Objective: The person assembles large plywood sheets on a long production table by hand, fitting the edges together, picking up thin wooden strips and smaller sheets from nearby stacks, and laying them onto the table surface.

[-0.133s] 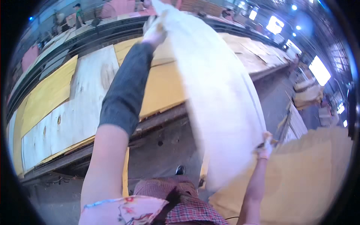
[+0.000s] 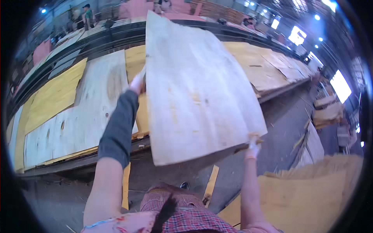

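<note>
The left hand (image 2: 137,82) is reaching forward to the left edge of a large whitish wooden sheet (image 2: 198,89), its fingers partly hiding there, so I cannot tell whether they are closing on it. The right hand (image 2: 253,149) is clamping the sheet's lower right corner, fingers pressing together on the edge. A dark brown piece is showing just beside that hand, too unclear to name. The sheet is hanging tilted in front of the person, bowing along its right side, with its upper part covering some of the long table (image 2: 70,163) and its lower edge hanging over the floor (image 2: 175,174). A dark sleeve (image 2: 118,130) is covering the left forearm.

On the table, a yellow sheet (image 2: 54,99) is lying partly over a knotty white sheet (image 2: 99,93), and more tan sheets (image 2: 256,64) are lying beyond the held one, to the right. Near the right forearm, a big tan sheet (image 2: 303,194) is spreading across the lower right. A narrow wooden strip (image 2: 211,184) is lying on the floor near a dark shoe (image 2: 185,185). Far behind the table, a person in a green top (image 2: 88,17) is standing
</note>
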{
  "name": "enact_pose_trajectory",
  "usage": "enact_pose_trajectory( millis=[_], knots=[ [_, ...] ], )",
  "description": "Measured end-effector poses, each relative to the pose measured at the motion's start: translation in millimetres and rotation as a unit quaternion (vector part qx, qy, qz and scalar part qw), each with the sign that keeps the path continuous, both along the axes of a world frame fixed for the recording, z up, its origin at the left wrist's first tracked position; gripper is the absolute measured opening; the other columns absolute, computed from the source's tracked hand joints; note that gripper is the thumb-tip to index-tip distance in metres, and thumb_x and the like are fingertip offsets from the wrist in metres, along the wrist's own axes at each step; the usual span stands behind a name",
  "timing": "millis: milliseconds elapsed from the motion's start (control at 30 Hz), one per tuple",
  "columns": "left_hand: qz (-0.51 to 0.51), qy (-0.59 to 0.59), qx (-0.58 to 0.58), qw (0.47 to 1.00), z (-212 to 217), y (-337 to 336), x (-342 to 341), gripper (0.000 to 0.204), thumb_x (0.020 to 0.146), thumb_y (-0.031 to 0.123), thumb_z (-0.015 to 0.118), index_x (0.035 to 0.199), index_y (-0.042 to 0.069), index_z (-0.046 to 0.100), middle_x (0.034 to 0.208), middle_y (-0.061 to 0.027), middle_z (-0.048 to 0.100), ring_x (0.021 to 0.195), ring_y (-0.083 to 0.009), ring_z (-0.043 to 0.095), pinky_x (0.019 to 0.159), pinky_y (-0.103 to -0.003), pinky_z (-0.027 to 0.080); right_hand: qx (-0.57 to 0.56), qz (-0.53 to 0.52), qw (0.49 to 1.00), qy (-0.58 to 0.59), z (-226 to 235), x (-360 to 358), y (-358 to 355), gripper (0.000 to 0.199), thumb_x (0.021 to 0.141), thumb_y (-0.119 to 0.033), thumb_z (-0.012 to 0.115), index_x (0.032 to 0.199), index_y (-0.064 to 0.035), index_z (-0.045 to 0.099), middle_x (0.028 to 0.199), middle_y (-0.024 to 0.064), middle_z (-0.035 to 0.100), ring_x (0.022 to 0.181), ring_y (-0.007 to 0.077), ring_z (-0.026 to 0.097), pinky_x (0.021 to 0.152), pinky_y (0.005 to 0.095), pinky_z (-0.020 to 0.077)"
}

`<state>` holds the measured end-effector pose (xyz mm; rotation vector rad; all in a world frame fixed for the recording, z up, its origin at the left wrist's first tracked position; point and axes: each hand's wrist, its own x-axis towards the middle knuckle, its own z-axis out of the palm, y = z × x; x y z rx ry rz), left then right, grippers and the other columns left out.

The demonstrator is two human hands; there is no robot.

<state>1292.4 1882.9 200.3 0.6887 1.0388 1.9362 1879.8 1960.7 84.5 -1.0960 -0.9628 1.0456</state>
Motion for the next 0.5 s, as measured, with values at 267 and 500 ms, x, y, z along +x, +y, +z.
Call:
enact_pose_trajectory(
  millis=[267, 500],
  knots=[
    [0.073, -0.196, -0.125, 0.97, -161, -107, 66, 0.051, 0.083, 0.046, 0.055, 0.114, 0.005, 0.055, 0.105, -0.0066, 0.061, 0.092, -0.0152, 0.057, 0.077, -0.033, 0.048, -0.302, 0.246, 0.918, 0.076, -105, -120, 75, 0.034, 0.09, -0.037, 0.048, 0.067, -0.0126, 0.043, 0.054, -0.0017, 0.042, 0.042, 0.0092, 0.038, 0.039, 0.0244, 0.0284],
    [-0.015, -0.085, -0.359, 0.929, -163, -71, 19, 0.037, 0.084, 0.024, 0.058, 0.116, 0.005, 0.054, 0.109, -0.003, 0.06, 0.095, -0.0131, 0.055, 0.086, -0.03, 0.043, -0.52, 0.08, 0.845, 0.092, -164, -106, 139, 0.069, 0.082, -0.061, 0.042, 0.11, 0.0026, 0.043, 0.111, 0.019, 0.05, 0.088, 0.0335, 0.058, 0.056, 0.0309, 0.0514]
  ],
)
